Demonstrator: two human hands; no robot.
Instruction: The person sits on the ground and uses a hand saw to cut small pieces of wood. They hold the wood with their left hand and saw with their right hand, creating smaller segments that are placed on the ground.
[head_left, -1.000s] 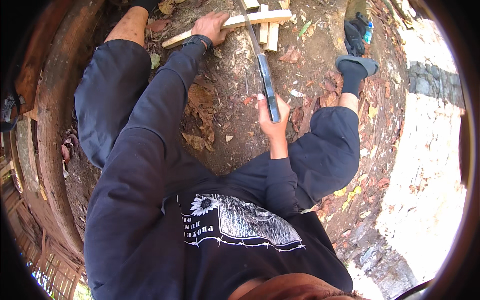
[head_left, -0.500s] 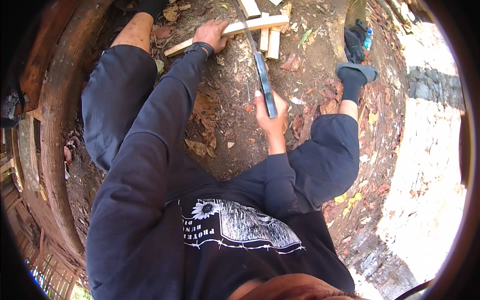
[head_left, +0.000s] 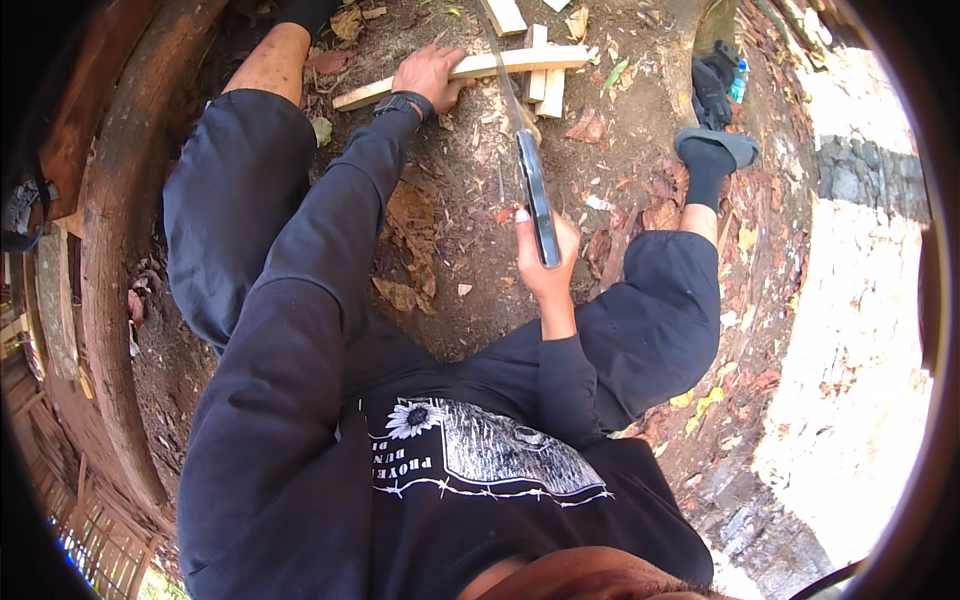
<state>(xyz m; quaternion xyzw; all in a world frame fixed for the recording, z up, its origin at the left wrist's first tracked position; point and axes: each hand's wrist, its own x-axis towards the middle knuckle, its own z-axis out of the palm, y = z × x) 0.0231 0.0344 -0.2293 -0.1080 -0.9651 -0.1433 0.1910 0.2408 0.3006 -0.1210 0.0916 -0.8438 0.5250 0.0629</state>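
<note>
A pale wooden strip (head_left: 545,59) lies slantwise across other wood pieces in front of me. My left hand (head_left: 428,78) grips it from above, left of the saw, and a dark band circles that wrist. In my right hand (head_left: 549,250) is the dark handle of a hand saw (head_left: 537,195), with the thumb along its side. The narrow saw blade points away from me and crosses the strip to the right of my left hand. How deep the blade sits in the wood cannot be made out.
Short wood offcuts (head_left: 549,95) lie under the strip, with another block (head_left: 503,15) beyond. Dry leaves (head_left: 588,126) and chips cover the soil. My sandalled foot (head_left: 715,150) is at the right, near a bottle (head_left: 739,80). A log (head_left: 115,270) curves along the left.
The saw and my right hand have drawn back toward me and slightly right. The wooden strip and my left hand have shifted a little to the right.
</note>
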